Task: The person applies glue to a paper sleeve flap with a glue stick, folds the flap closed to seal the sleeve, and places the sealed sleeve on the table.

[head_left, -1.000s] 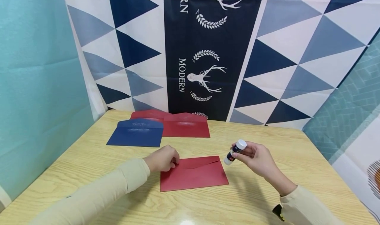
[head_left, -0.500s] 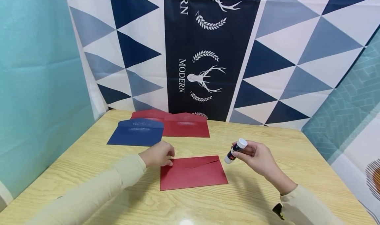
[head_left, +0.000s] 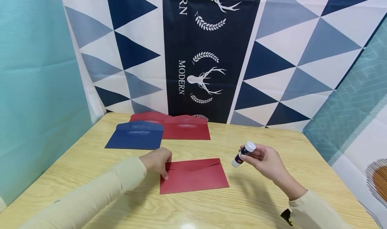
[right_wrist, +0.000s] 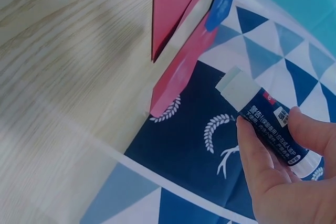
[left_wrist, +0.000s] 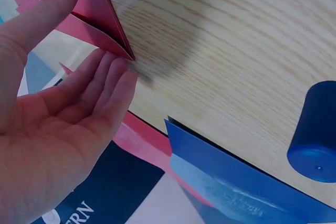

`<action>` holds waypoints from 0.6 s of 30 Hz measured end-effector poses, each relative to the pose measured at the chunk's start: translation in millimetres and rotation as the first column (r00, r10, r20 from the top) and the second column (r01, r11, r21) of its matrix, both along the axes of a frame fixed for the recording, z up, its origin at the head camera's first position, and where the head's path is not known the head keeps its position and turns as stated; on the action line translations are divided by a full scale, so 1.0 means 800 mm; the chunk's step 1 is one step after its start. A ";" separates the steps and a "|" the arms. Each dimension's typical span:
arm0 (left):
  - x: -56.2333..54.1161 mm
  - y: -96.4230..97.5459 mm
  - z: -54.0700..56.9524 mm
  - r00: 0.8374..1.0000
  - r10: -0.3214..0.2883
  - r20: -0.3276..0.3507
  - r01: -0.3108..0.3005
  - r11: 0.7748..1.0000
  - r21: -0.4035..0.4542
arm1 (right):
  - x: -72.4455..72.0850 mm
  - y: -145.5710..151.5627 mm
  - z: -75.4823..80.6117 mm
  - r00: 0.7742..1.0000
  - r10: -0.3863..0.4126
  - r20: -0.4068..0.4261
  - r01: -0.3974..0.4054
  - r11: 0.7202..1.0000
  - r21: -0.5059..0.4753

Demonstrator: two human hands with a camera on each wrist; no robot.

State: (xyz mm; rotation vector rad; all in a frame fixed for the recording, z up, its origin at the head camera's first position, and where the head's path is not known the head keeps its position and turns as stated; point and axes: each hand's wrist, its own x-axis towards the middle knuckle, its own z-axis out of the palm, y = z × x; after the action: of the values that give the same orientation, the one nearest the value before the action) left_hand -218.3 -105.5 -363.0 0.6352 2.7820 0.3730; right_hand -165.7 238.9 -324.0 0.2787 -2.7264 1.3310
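A red envelope lies on the table, its flap folded over. At its top left corner is my left hand, the thumb touching its left side and the fingers beside its upper edge. In the left wrist view, thumb and fingers stand apart on either side of the flap. My right hand holds a glue stick tilted above the table, right of the envelope. The right wrist view shows the glue stick's dark label between thumb and fingers, with white parts at both ends.
A blue envelope and two red envelopes with raised flaps lie at the back left. A dark blue cylinder stands at the right of the left wrist view. Patterned cloth hangs behind the wooden table.
My left hand has drawn back from the flap to the envelope's left edge, and its thumb has come down onto that side. The right hand keeps holding the glue stick nearly still.
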 end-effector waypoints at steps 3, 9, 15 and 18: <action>0.000 0.001 0.001 0.999 0.015 0.028 -0.015 1.000 0.000 | 0.002 0.003 0.000 1.000 -0.010 -0.002 0.010 1.000 0.000; -0.002 0.000 0.009 0.998 -0.012 0.063 0.014 1.000 -0.018 | 0.004 0.011 -0.001 1.000 -0.021 -0.017 0.021 1.000 -0.002; -0.006 -0.001 0.014 0.996 0.001 0.090 -0.001 1.000 0.000 | 0.006 0.015 -0.001 1.000 -0.016 -0.007 0.016 1.000 -0.024; -0.009 -0.001 0.015 0.991 0.020 0.135 -0.029 0.997 0.065 | 0.007 0.016 0.000 1.000 -0.015 -0.006 0.015 1.000 -0.028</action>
State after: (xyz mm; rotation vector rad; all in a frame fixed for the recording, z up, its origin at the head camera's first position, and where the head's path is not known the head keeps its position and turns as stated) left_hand -225.2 -106.6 -351.0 0.5695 2.6605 0.4968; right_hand -160.0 251.6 -324.0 0.2594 -2.6976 1.3608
